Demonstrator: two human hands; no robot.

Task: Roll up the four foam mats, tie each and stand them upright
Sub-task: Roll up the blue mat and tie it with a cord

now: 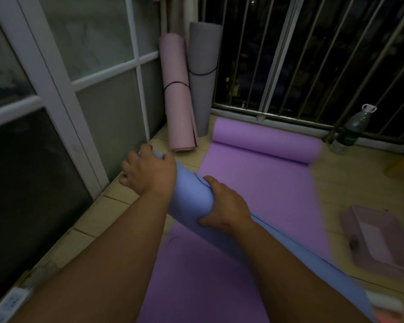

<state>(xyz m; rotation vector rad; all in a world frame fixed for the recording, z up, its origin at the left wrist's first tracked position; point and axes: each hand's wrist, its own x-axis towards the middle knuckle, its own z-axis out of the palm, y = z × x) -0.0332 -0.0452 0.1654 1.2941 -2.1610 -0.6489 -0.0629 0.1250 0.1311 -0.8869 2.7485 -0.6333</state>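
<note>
Hands grip blue rolled mat [191, 194] — left hand [149, 173] curled atop, right hand [224, 206] clasping beneath.

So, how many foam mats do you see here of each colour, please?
Pink mat: 1
Grey mat: 1
Purple mat: 1
Blue mat: 1
Total: 4

plastic bottle [350, 131], pink tray [380, 238], power strip [8, 304]
</note>
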